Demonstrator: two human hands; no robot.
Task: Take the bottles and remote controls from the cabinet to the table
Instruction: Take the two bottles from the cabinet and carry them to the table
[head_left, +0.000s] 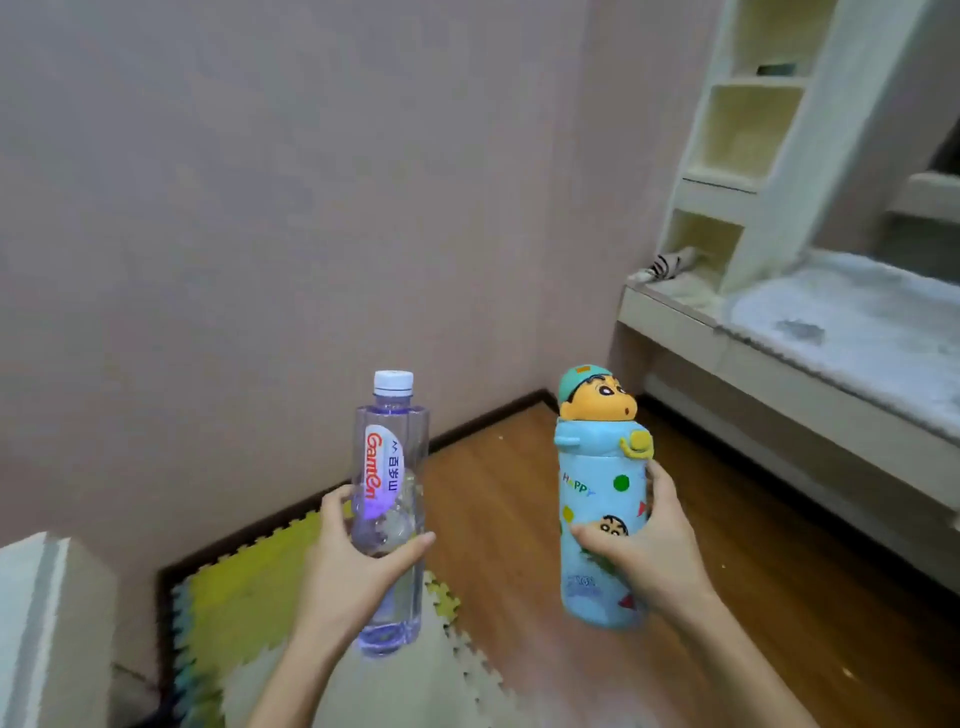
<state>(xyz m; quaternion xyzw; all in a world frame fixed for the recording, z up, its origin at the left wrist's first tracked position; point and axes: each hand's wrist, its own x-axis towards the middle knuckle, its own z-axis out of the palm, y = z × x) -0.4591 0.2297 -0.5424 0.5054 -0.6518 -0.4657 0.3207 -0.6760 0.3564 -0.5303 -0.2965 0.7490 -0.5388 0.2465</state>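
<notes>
My left hand (348, 566) grips a clear plastic water bottle (389, 467) with a white cap and a purple and red label, held upright in front of the wall. My right hand (649, 551) holds a light blue bottle in a cartoon cloth sleeve (597, 499), topped by a plush character head with a green cap. Both bottles are held in the air above the floor, roughly side by side. A table (753, 358) with a white fluffy cover stands at the right. No remote control is in view.
White open shelves (737, 145) rise above the table's far end, with a striped cloth (670, 265) at their foot. Yellow and white foam puzzle mats (249, 592) lie on the wooden floor (727, 597). A white furniture edge (47, 623) shows at the lower left.
</notes>
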